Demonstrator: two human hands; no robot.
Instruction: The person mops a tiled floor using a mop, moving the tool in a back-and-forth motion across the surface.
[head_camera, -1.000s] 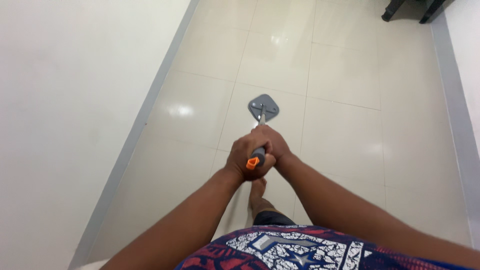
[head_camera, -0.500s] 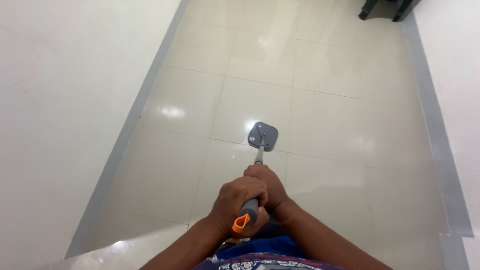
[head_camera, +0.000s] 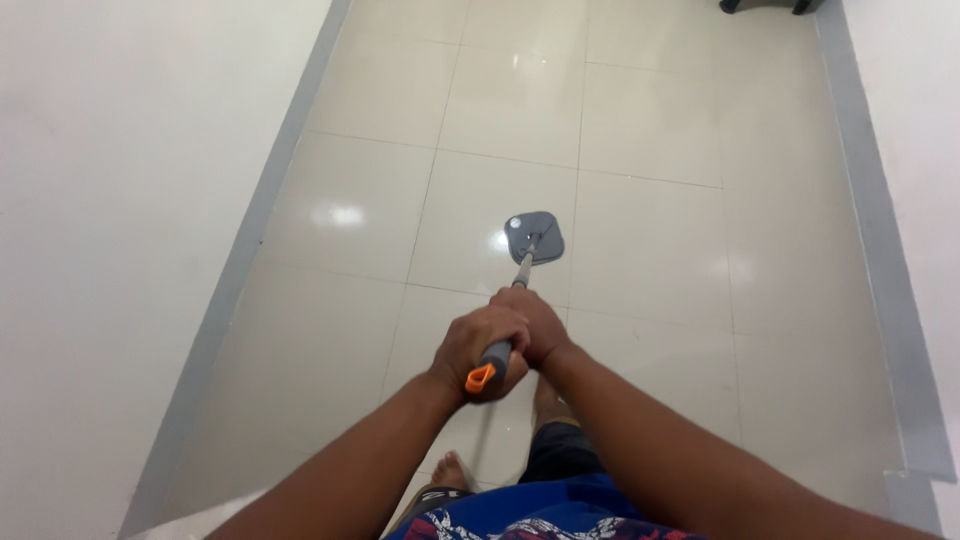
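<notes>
Mop (head_camera: 522, 268) runs from both fists down to its grey head (head_camera: 534, 237), which lies flat on the cream floor (head_camera: 650, 250) near a tile joint. Left hand (head_camera: 480, 350) is clenched round the handle by the orange cap (head_camera: 480, 378); right hand (head_camera: 540, 325) grips just ahead, touching it. Bare feet show below. White walls (head_camera: 120, 200) flank the corridor.
</notes>
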